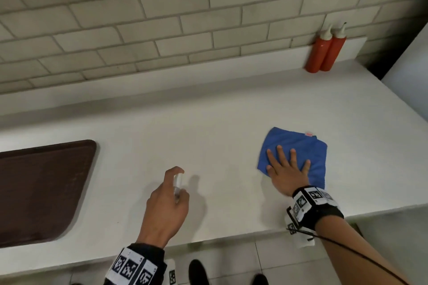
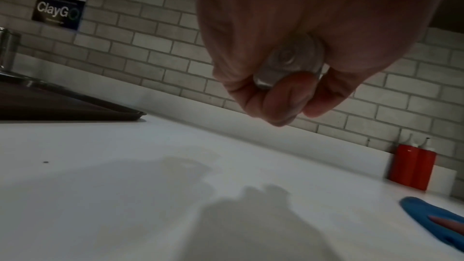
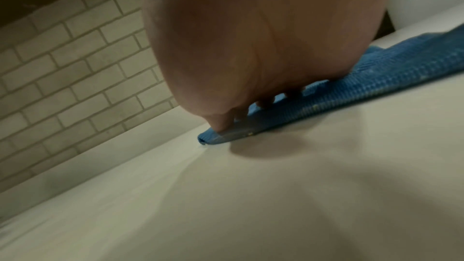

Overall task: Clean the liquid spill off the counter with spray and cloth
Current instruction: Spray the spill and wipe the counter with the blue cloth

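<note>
My left hand grips a small clear spray bottle above the white counter, index finger curled over its top. In the left wrist view the bottle's round base shows between my curled fingers, above a faint wet patch. A folded blue cloth lies flat on the counter to the right. My right hand rests on it with fingers spread straight, palm pressing down. In the right wrist view the fingertips press the cloth's edge.
A dark brown tray sits at the counter's left. Two red squeeze bottles stand against the tiled wall at the back right. The counter's front edge runs just below my wrists, with floor tiles and shoes beneath.
</note>
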Action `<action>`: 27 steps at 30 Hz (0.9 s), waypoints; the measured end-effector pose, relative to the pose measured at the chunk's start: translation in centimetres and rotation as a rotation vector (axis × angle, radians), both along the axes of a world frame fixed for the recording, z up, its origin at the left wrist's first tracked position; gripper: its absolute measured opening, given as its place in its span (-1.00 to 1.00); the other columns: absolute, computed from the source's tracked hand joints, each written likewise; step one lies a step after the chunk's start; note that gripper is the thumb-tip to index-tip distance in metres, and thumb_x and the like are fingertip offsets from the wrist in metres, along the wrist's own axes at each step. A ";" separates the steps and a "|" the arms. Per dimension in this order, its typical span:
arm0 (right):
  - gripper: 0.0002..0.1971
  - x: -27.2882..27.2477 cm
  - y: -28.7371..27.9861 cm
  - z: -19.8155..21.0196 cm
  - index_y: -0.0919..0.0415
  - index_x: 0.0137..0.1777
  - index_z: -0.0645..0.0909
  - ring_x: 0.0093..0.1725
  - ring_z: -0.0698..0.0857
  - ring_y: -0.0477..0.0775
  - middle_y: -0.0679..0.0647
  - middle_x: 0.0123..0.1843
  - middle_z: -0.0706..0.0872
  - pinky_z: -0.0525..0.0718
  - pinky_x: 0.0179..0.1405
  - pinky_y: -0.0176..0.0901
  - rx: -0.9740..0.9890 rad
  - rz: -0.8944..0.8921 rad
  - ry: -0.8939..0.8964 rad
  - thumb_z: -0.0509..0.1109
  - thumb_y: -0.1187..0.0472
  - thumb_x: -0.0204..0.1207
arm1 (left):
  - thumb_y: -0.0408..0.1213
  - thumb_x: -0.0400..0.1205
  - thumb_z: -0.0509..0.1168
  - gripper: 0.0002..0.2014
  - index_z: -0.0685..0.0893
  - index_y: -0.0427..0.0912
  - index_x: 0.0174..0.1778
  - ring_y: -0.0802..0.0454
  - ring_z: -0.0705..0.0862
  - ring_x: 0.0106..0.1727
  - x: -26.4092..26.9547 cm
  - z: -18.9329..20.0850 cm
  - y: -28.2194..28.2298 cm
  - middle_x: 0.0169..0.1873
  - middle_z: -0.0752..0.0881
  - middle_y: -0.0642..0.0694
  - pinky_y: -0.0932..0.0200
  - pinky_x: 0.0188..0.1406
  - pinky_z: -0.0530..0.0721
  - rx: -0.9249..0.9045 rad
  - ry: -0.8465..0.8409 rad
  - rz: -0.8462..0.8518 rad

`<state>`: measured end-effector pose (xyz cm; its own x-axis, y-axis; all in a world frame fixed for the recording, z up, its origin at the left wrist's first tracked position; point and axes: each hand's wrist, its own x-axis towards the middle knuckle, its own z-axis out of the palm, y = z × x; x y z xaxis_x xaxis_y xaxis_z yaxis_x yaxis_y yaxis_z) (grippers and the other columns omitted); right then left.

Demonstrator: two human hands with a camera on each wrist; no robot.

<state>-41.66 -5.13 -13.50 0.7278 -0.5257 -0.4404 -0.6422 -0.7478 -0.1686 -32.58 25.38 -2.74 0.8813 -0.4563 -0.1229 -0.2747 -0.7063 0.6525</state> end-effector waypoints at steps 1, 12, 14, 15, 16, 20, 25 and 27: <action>-0.45 -0.3 0.4 -0.2 -0.26 0.63 -0.38 0.64 -0.38 0.23 -0.10 0.69 -0.40 -0.30 0.46 0.58 -0.005 0.027 -0.002 -0.25 -0.17 0.70 | -0.28 0.67 0.21 -0.59 0.35 0.26 0.35 0.01 0.66 -0.34 -0.5 0.0 -0.3 -0.31 0.67 0.00 0.01 -0.27 0.65 -0.004 0.005 -0.002; -0.47 -1.7 11.9 -2.3 -0.06 0.58 0.35 0.55 0.35 0.39 0.05 0.61 0.38 0.07 0.33 0.63 -0.073 0.467 -0.159 -0.13 -0.12 0.68 | -0.31 0.64 0.22 -0.53 0.40 0.33 0.37 0.04 0.66 -0.37 -2.4 -1.5 0.1 -0.31 0.68 0.01 0.21 -0.34 0.60 0.008 0.097 -0.001; -0.48 -0.1 13.8 -2.0 -0.06 0.56 0.36 0.54 0.37 0.39 0.06 0.60 0.40 0.06 0.34 0.63 -0.025 0.504 -0.168 -0.13 -0.12 0.68 | -0.30 0.65 0.22 -0.50 0.39 0.33 0.42 0.06 0.68 -0.34 -2.1 -1.5 0.7 -0.29 0.69 0.02 0.21 -0.29 0.63 -0.013 0.105 0.051; -0.48 1.0 14.4 -1.8 -0.07 0.56 0.37 0.54 0.36 0.39 0.05 0.60 0.39 0.06 0.33 0.63 -0.019 0.525 -0.166 -0.08 -0.13 0.65 | -0.30 0.65 0.22 -0.49 0.38 0.34 0.44 0.06 0.69 -0.33 -1.9 -1.6 1.1 -0.29 0.69 0.01 0.17 -0.25 0.66 -0.022 0.106 0.070; -0.45 2.2 14.8 -1.5 -0.09 0.58 0.34 0.58 0.29 0.38 0.04 0.63 0.32 0.00 0.35 0.63 -0.015 0.548 -0.163 -0.07 -0.15 0.61 | -0.30 0.65 0.22 -0.48 0.38 0.34 0.45 0.06 0.69 -0.33 -1.6 -1.6 1.5 -0.30 0.70 0.01 0.14 -0.23 0.68 -0.029 0.106 0.088; -0.36 9.0 15.6 -0.9 -0.22 0.66 -0.26 0.63 -0.41 0.22 -0.13 0.67 -0.38 -0.52 0.36 0.59 0.016 0.542 -0.107 -0.43 -0.23 0.54 | -0.32 0.65 0.21 -0.44 0.35 0.31 0.51 0.06 0.68 -0.36 0.0 -1.7 3.5 -0.35 0.68 0.01 0.13 -0.25 0.66 -0.030 0.103 0.168; -0.43 16.3 17.2 0.1 -0.21 0.64 -0.35 0.61 -0.46 0.24 -0.11 0.67 -0.44 -0.44 0.37 0.63 0.018 0.494 -0.020 -0.25 -0.15 0.68 | -0.30 0.63 0.23 -0.53 0.40 0.30 0.37 0.09 0.68 -0.34 2.0 -1.2 5.8 -0.33 0.68 0.06 0.10 -0.27 0.64 -0.009 0.095 0.203; -0.44 15.9 17.4 -0.1 -0.22 0.64 -0.35 0.62 -0.43 0.23 -0.11 0.68 -0.42 -0.42 0.40 0.61 -0.002 0.513 -0.024 -0.30 -0.17 0.66 | -0.31 0.63 0.23 -0.56 0.40 0.28 0.34 0.09 0.67 -0.35 2.8 -1.2 6.3 -0.34 0.68 0.04 0.09 -0.29 0.64 -0.005 0.079 0.202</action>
